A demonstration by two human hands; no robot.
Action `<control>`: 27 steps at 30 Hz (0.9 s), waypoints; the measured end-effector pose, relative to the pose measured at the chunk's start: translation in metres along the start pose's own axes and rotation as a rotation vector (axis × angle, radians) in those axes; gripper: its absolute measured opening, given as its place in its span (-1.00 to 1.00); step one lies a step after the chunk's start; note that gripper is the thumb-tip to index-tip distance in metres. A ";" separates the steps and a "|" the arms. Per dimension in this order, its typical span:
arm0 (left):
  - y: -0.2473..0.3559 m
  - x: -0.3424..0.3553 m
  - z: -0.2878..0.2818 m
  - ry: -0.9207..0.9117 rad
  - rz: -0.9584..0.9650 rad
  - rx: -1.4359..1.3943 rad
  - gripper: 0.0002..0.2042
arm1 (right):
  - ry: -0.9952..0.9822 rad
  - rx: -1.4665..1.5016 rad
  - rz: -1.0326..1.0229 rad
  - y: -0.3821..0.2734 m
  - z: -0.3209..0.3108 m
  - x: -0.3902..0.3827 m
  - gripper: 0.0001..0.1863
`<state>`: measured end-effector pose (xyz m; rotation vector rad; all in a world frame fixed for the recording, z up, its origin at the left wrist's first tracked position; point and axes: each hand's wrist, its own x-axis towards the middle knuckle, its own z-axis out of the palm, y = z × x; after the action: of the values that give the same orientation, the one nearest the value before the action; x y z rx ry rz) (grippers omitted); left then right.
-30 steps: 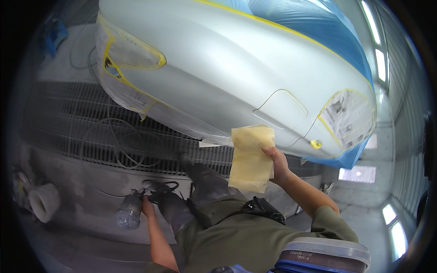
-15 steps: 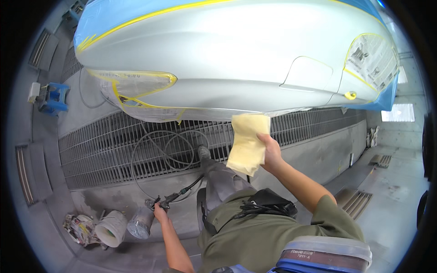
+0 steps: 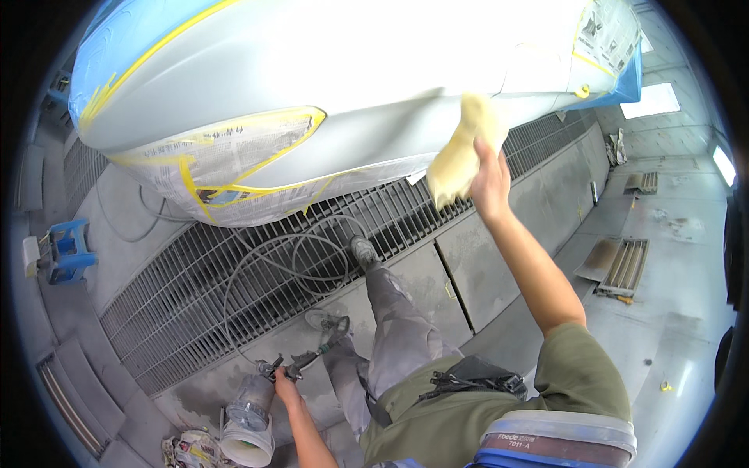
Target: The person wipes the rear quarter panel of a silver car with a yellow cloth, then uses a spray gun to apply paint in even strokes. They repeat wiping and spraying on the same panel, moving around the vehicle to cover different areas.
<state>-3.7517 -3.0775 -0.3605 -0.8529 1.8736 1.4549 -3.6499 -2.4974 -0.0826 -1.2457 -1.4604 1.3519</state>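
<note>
My right hand is closed on a pale yellow cloth, raised against or just in front of the pale silver car body; whether the cloth touches the panel, I cannot tell. Low on the left, my left hand grips a spray gun with a clear cup at its front. A hose runs from the gun. Newspaper edged with yellow tape covers the headlight area, and blue sheeting covers the car's upper part.
Loops of grey hose lie on the floor grating beside my foot. A white bucket stands below the cup, next to crumpled paper. At far left is a blue stool; floor vents lie to the right.
My right hand has lifted the cloth up and right, onto or close to the car's side. My view has turned, and one foot is stepped forward. The left hand keeps the spray gun low.
</note>
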 end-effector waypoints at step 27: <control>-0.033 -0.011 -0.063 -0.044 0.028 0.102 -0.78 | 0.091 -0.944 -0.774 -0.026 0.195 0.015 -0.15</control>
<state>-3.7236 -3.1436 -0.3576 -0.7433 1.9156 1.3711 -3.8446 -2.5268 -0.0848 -1.0161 -2.2798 0.0506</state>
